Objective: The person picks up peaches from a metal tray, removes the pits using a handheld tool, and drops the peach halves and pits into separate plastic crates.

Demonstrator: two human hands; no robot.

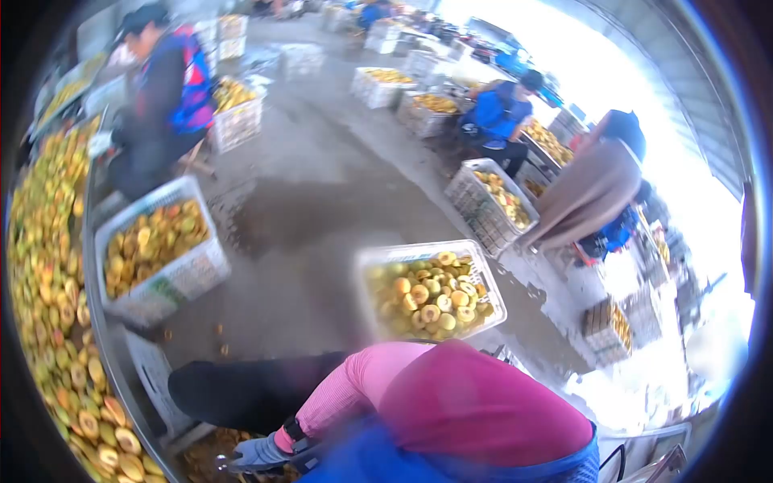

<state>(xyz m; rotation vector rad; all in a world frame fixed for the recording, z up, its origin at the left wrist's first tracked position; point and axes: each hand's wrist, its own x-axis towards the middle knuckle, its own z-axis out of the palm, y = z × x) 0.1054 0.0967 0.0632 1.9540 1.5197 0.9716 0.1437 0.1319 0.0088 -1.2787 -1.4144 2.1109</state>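
Observation:
My right hand (259, 453) wears a blue-grey glove and comes in at the lower left from a pink sleeve, with a dark band at the wrist. Its fingers look curled together, and a small shiny thing shows at their tips, too small to name. Beneath the hand lie brownish fruit pieces (203, 455), partly hidden. Just left of it runs a long metal-edged trough of halved yellow-green peaches (76, 374), some showing pits or hollows. My left hand is out of view.
A white crate (498, 302) of peach halves stands beyond my arm, another crate (165, 298) to the left. A person (165, 88) sits by the trough. More people (499, 113) and filled crates (491, 217) line the right. The concrete floor (306, 201) has wet patches.

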